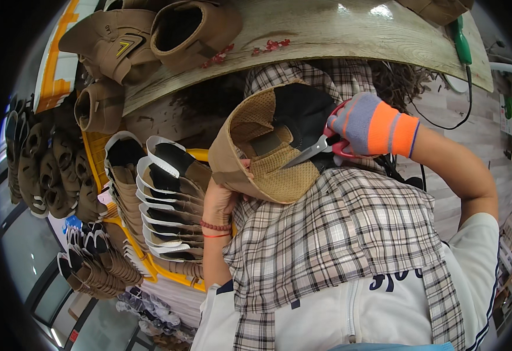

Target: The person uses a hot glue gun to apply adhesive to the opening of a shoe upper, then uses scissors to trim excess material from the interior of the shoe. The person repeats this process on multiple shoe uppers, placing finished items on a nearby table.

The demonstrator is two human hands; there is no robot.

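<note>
A brown cap (256,120) is turned inside up above my lap, showing its tan mesh lining and a black front section. My left hand (223,196) grips its near left side, with fingertips reaching inside over the edge. My right hand (367,126), in a grey and orange knit glove, is closed around the red handles of the scissors (307,154). Their blades point down and left into the cap, over the mesh lining. Whether the tips touch the fabric I cannot tell. A plaid apron (338,228) covers my lap beneath the cap.
Across the top runs a wood-patterned table (320,41) bearing brown caps (118,44) and a green-handled tool (460,41) on a black cord. Left of me, stacked caps with white brims (165,202) fill a yellow crate (97,161). Dark scraps (402,82) lie under the table.
</note>
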